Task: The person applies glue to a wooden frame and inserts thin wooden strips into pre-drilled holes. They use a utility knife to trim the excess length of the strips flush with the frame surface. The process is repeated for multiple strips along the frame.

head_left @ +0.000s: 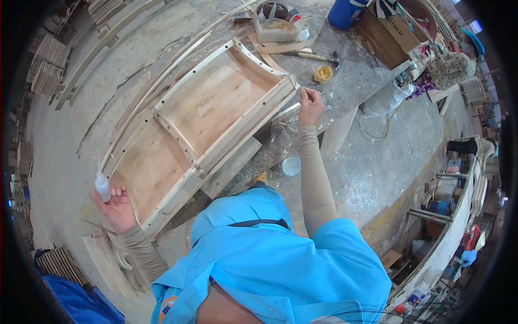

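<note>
A curved wooden frame [178,129] with two panelled bays and dark holes along its rails lies slanted in front of me. At its near left end, my left hand [117,211] is turned palm up. It holds a small white squeeze bottle [101,187] with a thin nozzle pointing up, and the fingertips curl beside the frame's edge. By the frame's far right corner, my right hand [311,109] has thumb and fingers pinched together. Whatever is between those fingertips is too small to make out.
Beyond the frame are a white tub [276,33] of tools, a hammer [313,56] and a yellow pot [322,74]. A round tin [291,166] stands near my legs. Long curved strips [156,86] lie along the left. A cluttered shelf [437,216] runs down the right.
</note>
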`<state>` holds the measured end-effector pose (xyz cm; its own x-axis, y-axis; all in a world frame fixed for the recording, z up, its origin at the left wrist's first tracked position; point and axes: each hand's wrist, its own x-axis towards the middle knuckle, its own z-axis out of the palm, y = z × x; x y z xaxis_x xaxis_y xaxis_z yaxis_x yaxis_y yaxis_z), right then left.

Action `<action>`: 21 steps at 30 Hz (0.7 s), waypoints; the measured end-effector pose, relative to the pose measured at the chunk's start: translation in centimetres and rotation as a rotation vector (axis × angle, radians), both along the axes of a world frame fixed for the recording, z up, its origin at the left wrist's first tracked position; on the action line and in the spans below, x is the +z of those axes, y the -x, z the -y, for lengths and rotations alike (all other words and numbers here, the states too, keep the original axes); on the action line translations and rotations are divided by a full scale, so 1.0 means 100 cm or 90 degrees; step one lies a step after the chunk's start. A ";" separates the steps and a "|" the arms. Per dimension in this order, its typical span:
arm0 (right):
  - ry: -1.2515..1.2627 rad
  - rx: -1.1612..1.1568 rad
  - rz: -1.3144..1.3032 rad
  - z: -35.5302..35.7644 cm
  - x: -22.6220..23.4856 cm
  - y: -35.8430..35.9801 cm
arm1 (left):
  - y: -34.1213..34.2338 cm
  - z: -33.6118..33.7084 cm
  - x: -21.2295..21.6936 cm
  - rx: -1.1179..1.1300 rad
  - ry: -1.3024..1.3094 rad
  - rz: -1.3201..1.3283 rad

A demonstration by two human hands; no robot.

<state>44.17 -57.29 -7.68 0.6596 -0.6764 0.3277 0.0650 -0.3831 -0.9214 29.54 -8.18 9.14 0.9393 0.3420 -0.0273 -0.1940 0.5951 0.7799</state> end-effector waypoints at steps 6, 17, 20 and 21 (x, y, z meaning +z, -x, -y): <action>0.207 -0.024 0.009 -0.005 0.009 -0.001 | 0.017 -0.012 -0.014 0.059 -0.004 -0.056; 0.471 -0.036 -0.174 -0.019 0.021 0.008 | 0.015 -0.008 -0.020 0.042 0.002 -0.108; 0.500 -0.044 -0.132 -0.034 0.008 0.014 | 0.006 -0.001 -0.017 0.032 -0.008 -0.118; 0.520 -0.013 -0.182 -0.035 0.003 0.018 | 0.004 0.002 -0.016 0.015 -0.016 -0.114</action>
<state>42.36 -53.77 -7.43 0.7817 -0.3134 0.5392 -0.1411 -0.9310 -0.3365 29.19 -8.40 7.59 0.9118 0.3669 -0.1843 -0.0647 0.5715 0.8180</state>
